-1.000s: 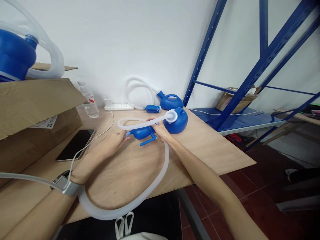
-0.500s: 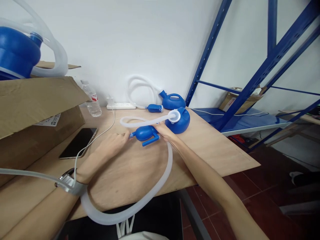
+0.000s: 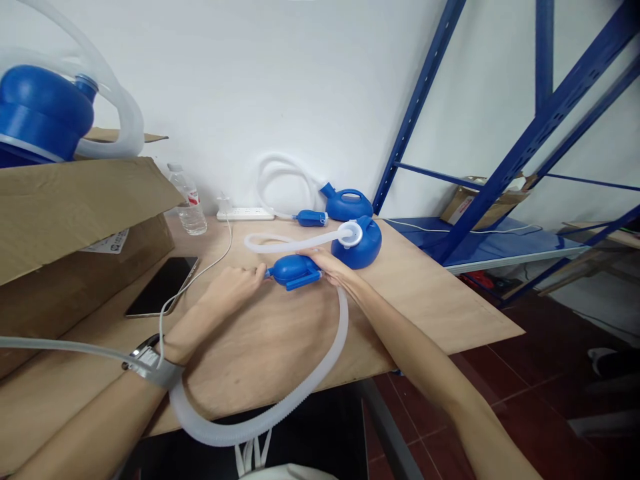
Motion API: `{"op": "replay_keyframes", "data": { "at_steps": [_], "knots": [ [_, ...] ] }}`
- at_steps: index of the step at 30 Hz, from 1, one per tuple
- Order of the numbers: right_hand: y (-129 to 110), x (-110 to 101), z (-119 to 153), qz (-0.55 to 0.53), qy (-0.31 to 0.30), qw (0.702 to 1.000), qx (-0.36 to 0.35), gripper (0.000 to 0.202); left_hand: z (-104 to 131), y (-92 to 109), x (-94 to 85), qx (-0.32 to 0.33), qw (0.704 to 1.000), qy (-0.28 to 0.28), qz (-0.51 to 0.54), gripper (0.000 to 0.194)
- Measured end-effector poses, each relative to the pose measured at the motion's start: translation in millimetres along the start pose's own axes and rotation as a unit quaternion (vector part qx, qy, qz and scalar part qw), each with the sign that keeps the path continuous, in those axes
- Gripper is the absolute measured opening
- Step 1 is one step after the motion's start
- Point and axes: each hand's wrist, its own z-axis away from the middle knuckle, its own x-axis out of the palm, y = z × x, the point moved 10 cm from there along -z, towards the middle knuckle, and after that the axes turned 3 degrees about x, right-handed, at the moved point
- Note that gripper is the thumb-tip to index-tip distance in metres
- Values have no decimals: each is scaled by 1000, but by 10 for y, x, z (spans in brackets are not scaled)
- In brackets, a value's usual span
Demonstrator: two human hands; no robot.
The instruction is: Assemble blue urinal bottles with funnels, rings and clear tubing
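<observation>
**Blue bulb (image 3: 291, 269) held between two hands, just over the worktop (image 3: 425, 300)**

Compared with the earlier frame, the bulb's flat blue handle (image 3: 304, 280) lies closer against its body; previously it stood out at a clearer angle. The left hand (image 3: 243, 283) has its grip closed on the bulb's narrow neck, as before. The right hand (image 3: 333, 265) has its grip closed around the opposite end, its fingers partly hidden.

Containers: a round blue jug (image 3: 367, 247) with a white collar (image 3: 350, 233) rests just beyond the right hand; a translucent hose (image 3: 310, 243) meets the collar. Behind it, a blue jug with a handle (image 3: 349, 205) sits near the wall (image 3: 240, 80), beside a small blue fitting (image 3: 311, 218). At left, an open cardboard box (image 3: 120, 270) is seen with a large blue jug (image 3: 45, 110) above its flap. A clear bottle (image 3: 190, 207) holds transparent liquid. The contents of the carton (image 3: 467, 207) on the blue shelf (image 3: 510, 233) cannot be made out.

Surface and room: the wooden worktop carries a dark-screened phone (image 3: 163, 287), crossed by a white cord (image 3: 203, 270), and a white power strip (image 3: 245, 214). A ribbed hose (image 3: 280, 409) curves past the worktop's front edge. Reddish tile floor (image 3: 440, 427) shows at lower right.
</observation>
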Motion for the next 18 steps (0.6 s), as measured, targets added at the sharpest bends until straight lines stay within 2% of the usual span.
{"op": "replay_keyframes", "data": {
  "at_steps": [2, 6, 8, 10, 12, 15, 18],
  "knots": [
    [-68, -19, 19, -6, 7, 1000, -22, 29, 11, -28, 8, -9, 1000, 21, 20, 31],
    [-243, -112, 70, -22, 44, 996, -73, 31, 70, -179, -46, -53, 987, 120, 96, 38],
    [-275, -175, 76, -3, 67, 995, -80, 32, 71, -252, -45, -60, 969, 167, 173, 43],
    [-291, -232, 67, 19, 85, 992, -93, 32, 22, -280, 6, -39, 942, 184, 278, 50],
    [-313, -259, 53, 29, 87, 988, -122, 32, -54, -300, 98, -22, 908, 168, 384, 56],
    [-402, -256, 69, 25, 77, 976, -200, 28, -134, -360, 247, -40, 856, 120, 501, 57],
    [-476, -218, 112, 18, 66, 963, -260, 23, -147, -371, 424, -78, 776, 44, 625, 56]
  ]
}}
